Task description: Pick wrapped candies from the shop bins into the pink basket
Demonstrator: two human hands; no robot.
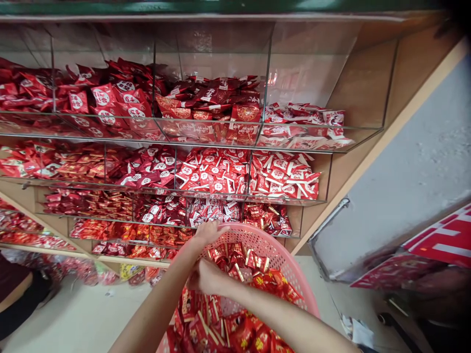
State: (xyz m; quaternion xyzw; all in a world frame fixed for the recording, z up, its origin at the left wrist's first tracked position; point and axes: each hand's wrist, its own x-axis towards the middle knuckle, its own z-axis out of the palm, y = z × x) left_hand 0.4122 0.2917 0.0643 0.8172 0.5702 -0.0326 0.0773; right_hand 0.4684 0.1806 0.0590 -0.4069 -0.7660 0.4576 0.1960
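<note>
A round pink plastic basket (307, 289) with a perforated wall stands in front of me. It holds many red wrapped packets (257, 338), some with gold or cream edges. My left hand (209, 233) is at the basket's far rim, its fingers closed over the edge. Crossing beneath my left forearm, my right hand (208, 277) is inside the basket's left part, above the packets. The right fingers are curled and partly hidden behind the left arm, so whatever they hold cannot be made out.
Tiered shelves with clear dividers (268, 83) hold red and white packets (215, 171) ahead. Bagged goods (81, 269) lie below at left, near part of another person (22, 289). A grey wall (405, 171) and red printed sheets (441, 235) are at right.
</note>
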